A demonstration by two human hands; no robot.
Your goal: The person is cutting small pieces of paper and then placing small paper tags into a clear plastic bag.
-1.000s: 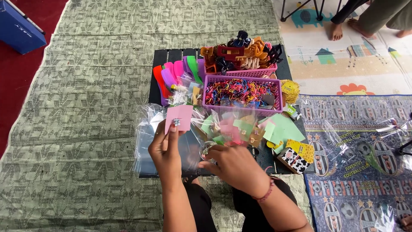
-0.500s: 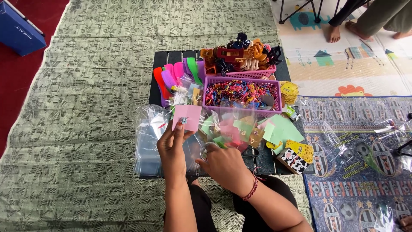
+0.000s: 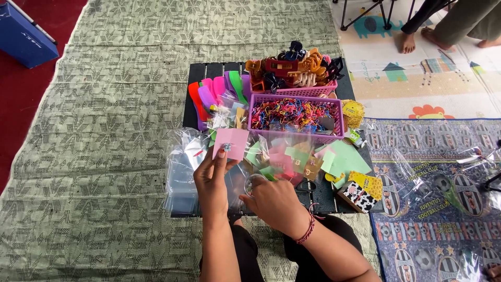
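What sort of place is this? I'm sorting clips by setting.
Likely a home floor used for craft packing: a woven mat, a children's play mat, and a low black table with baskets. The left hand holds a pink card.

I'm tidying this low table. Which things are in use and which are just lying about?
In use:
- pink card, held by the left hand
- clear bags
- right hand by the paper cards

Lying about:
- hair claws basket
- blue box
- cow-print box

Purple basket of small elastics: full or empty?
Full: the purple basket holds multicoloured small elastics heaped nearly to its rim.
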